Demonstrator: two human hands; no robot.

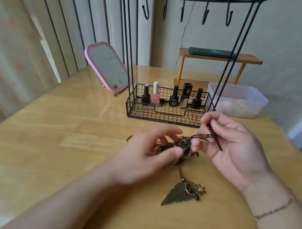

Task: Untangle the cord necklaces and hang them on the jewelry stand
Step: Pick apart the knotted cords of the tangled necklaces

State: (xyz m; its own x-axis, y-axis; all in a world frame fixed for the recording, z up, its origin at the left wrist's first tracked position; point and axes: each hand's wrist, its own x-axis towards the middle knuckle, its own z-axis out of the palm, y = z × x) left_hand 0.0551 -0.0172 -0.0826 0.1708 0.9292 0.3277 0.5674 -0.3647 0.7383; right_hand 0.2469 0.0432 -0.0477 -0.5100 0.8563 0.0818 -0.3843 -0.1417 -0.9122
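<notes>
While the cord tangle (178,148) lies on the worktop (55,143) just in front of the jewelry stand (166,108), both hands work at it; left hand (144,149) curls over the tangle's left side, thumb and fingers pinching the knotted mass, slightly blurred; right hand (234,143), palm up, pinches a dark braided cord (214,136) between thumb and forefinger, remaining fingers loosely curled; that cord runs taut, roughly level, from the tangle rightward into the right hand, its free end slanting down across the palm. From the tangle one strand runs toward the viewer, away from the stand, ending in a bronze leaf pendant (178,195) flat on the worktop; leaf's long axis diagonal, tip pointing to the near left; beads and a ring at its upper right end. Stand hooks (182,11) bare.
</notes>
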